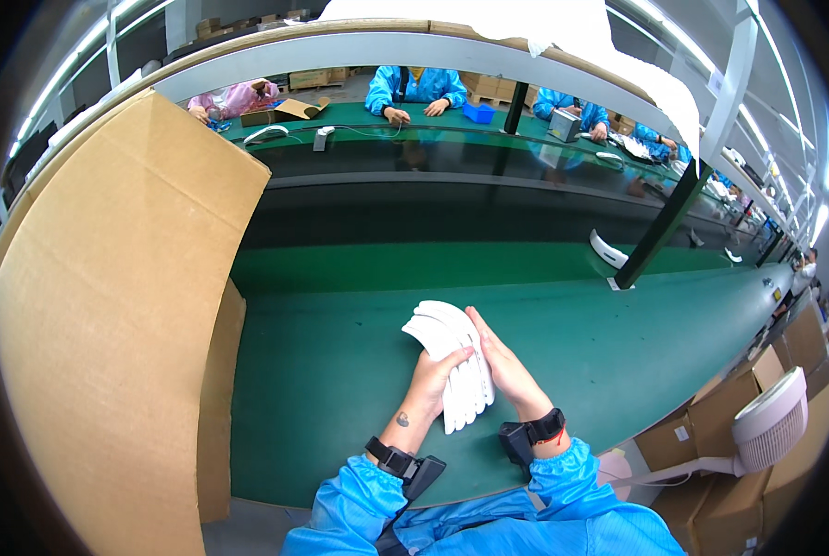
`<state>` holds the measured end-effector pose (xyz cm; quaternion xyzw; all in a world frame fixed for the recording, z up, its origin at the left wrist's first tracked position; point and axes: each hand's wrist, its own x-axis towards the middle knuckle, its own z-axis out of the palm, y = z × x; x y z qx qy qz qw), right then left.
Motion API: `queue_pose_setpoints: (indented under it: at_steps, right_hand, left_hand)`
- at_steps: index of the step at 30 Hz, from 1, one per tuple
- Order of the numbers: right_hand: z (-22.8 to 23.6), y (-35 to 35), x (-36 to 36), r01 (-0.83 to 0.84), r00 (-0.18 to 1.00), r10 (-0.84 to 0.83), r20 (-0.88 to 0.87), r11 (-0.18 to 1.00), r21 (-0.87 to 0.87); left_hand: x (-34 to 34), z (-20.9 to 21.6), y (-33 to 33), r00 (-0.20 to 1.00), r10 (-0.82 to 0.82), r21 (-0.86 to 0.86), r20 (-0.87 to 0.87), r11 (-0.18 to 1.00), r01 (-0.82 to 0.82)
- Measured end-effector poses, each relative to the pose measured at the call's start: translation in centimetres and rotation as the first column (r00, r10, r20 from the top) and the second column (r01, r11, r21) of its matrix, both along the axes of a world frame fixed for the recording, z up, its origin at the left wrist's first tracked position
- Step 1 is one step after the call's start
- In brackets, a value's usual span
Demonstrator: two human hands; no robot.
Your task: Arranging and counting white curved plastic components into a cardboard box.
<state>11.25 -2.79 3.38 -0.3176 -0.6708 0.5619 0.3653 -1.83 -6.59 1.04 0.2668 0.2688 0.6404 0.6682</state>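
Note:
A stack of several curved white plastic pieces point(439, 324) is held between my two hands above the green work surface. My left hand point(427, 382) grips it from the left, with the thumb laid across the near side and the fingers hidden behind. Against its right side presses my right hand point(512, 371), fingers straight and together, pointing away from me. The pieces lie side by side with their ends close to even. Their exact kind cannot be made out.
A tall cardboard box point(127, 306) stands at my left. Beyond the green table point(322, 371) runs a dark conveyor belt point(387, 213). A loose white curved piece point(607, 250) lies beside a dark post point(660, 227). A pink fan point(771, 422) and cartons are at right; co-workers sit opposite.

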Motion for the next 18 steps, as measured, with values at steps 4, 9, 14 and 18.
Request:
queue_pose_setpoints:
  at_steps: [4, 9, 14, 18]
  right_hand:
    - [-1.1, 0.6, 0.4, -0.122, 0.972, 0.1, -0.212, 0.988, -0.093]
    - [-1.1, 0.5, 0.2, -0.113, 0.992, 0.119, -0.043, 0.986, 0.122]
    - [-1.2, 0.8, 0.7, -0.101, 0.987, 0.11, -0.119, 0.991, 0.083]
    - [-0.8, 0.5, 0.8, -0.05, 0.993, 0.064, -0.102, 0.99, 0.132]
  left_hand:
    - [-0.3, -0.2, 0.3, 0.998, 0.03, -0.02, 0.05, 0.999, -0.029]
    - [-0.7, -0.2, 0.3, 0.991, 0.068, -0.076, 0.115, 0.995, -0.059]
    - [-0.6, -0.1, 0.5, 0.99, 0.056, -0.094, 0.13, 0.995, -0.044]
    - [-0.7, -0.2, 0.2, 0.985, 0.078, -0.097, 0.157, 0.993, -0.063]
